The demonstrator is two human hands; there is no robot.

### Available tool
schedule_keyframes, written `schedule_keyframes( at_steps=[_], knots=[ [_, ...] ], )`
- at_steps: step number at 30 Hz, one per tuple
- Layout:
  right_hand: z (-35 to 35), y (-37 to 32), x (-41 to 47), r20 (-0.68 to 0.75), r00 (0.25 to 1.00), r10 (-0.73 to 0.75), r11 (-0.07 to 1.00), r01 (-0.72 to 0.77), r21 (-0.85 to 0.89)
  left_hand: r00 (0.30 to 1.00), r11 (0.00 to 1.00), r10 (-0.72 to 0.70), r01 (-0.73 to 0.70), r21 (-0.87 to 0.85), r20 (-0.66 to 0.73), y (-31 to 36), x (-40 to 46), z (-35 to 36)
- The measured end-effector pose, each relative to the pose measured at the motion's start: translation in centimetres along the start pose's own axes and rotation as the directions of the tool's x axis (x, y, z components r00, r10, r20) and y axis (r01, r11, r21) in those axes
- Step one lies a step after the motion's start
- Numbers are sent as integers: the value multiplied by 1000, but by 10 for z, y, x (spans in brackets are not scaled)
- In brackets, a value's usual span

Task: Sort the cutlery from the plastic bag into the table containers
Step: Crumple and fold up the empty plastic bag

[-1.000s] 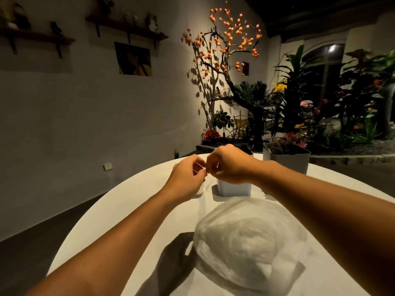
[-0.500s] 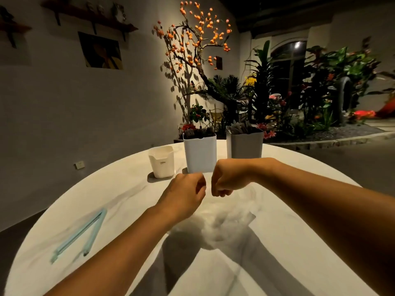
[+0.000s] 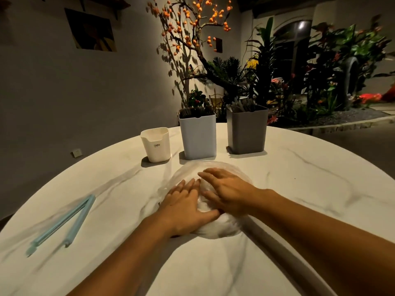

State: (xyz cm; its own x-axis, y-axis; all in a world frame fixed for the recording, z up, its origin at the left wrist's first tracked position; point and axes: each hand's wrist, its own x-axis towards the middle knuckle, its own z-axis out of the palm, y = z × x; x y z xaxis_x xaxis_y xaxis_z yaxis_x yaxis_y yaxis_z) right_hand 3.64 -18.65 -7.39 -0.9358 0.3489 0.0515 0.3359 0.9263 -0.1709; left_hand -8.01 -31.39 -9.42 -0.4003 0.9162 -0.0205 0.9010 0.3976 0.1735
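Note:
A clear plastic bag (image 3: 220,228) lies on the round white table (image 3: 299,189) in front of me. My left hand (image 3: 188,204) and my right hand (image 3: 226,191) both press flat on top of it, fingers straight. Behind the bag stand three containers: a small white cup (image 3: 156,145), a tall pale blue one (image 3: 198,136) with dark cutlery tips showing, and a tall grey one (image 3: 246,130) with grey cutlery tips showing. What is inside the bag is hidden under my hands.
A light blue bag clip (image 3: 64,223) lies opened in a V at the table's left edge. Beyond the far edge are potted plants (image 3: 320,71) and a tree with orange fruit (image 3: 192,28).
Both hands held the bag's top raised near the containers, then came down; they now lie flat on the bag on the table. The camera has tilted down.

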Motion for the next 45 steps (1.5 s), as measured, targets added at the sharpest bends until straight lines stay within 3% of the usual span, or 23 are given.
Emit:
schedule_keyframes(
  at_steps=[3,10,13,15,18,20,24,26,30,33,38,42,45],
  knots=[
    [18,8,8,76,996,39,995,-46,83,1000,1000,6,-6,-10,-2,0,1,-1],
    [15,8,7,219,974,57,997,-46,-56,997,996,7,-1,-91,73,-5,-1,-7],
    [11,5,2,227,969,92,994,-76,-76,994,988,-67,78,-136,85,-6,-5,-4],
    [9,4,-2,215,971,105,993,-89,-82,992,993,-82,89,-79,93,-2,-9,-8],
    [6,4,-9,161,978,132,991,-125,-51,997,994,-79,80,-73,7,3,-14,-9],
    [6,3,-14,93,981,171,985,-171,-8,989,996,-72,65,-54,-127,0,-16,-8],
    [6,2,-12,-82,968,237,971,-237,6,918,976,102,-18,217,-384,3,-17,-13],
    [5,2,-11,-125,962,243,970,-240,42,895,957,156,-31,289,-419,8,-16,-16],
    [1,2,-16,-68,957,280,960,-280,17,891,931,55,118,345,-451,9,-17,-22],
    [-4,5,-17,-41,944,327,942,-322,92,909,946,-53,178,271,-413,4,-17,-23],
    [-8,1,-16,-46,945,324,946,-322,46,933,986,-111,145,77,-342,0,-20,-20],
    [-7,-2,-16,-7,940,341,931,-337,138,933,987,-155,135,-82,-325,-1,-21,-17],
    [-10,-6,-20,-60,946,319,942,-309,132,934,977,-174,125,-173,-313,-2,-20,-16]
  ],
)
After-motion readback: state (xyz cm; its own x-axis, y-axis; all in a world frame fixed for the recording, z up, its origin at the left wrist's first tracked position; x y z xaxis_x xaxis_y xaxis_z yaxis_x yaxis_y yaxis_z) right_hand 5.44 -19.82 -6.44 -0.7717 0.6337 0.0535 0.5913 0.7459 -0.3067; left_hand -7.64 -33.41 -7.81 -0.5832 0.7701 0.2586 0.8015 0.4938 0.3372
